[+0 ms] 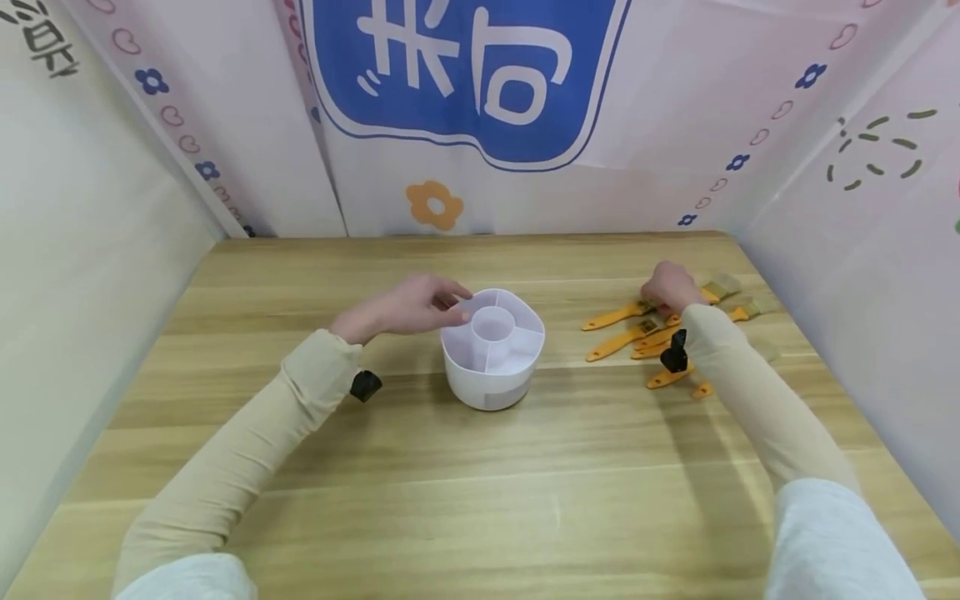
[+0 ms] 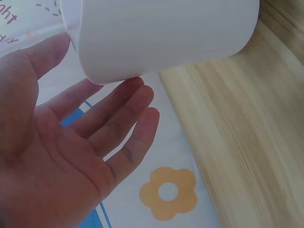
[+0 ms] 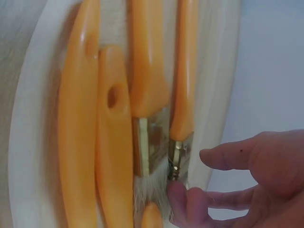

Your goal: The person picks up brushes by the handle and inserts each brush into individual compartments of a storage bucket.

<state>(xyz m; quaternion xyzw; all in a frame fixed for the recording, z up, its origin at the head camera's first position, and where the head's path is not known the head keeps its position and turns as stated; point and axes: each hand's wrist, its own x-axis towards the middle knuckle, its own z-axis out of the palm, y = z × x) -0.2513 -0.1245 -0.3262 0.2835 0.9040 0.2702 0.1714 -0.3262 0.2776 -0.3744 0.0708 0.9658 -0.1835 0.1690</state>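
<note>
Left hand at white divided holder mid-bench, fingers relaxed, touching its edge. Right hand out right, thumb parted, fingers loosely bent, released, beside outermost brush. More orange-handled brushes overlap close by; sleeve, black wrist mount hang across them.

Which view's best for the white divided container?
Head. It shows the white divided container from above, compartments and front wall together. Left wrist gets only part of its outer side, cut off by the frame's top. Right wrist doesn't show it, just orange-handled brushes and fingers.
</note>
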